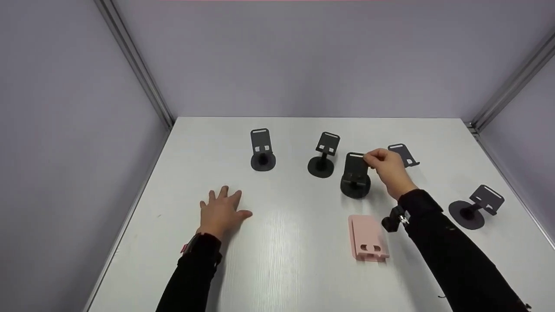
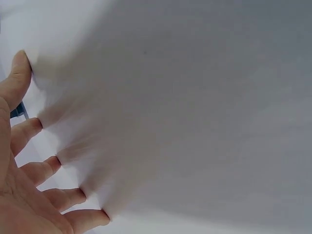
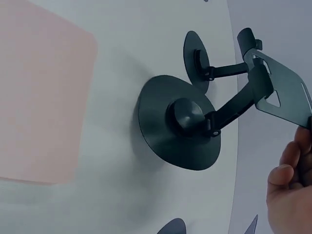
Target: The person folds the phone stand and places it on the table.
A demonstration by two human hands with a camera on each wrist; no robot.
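Broadly, white table fills the lower frame between grey booth walls; on it, lower centre-right, a pink phone stand lies flat, with black phone stands spread across mid-frame: one upper left-centre, one centre, one far right, and a small folded one just behind the right hand. Left hand rests flat on the table at lower left, fingers spread, holding nothing. Right hand, centre-right, pinches the top edge of the plate of an upright black round-base stand, its base on the table.
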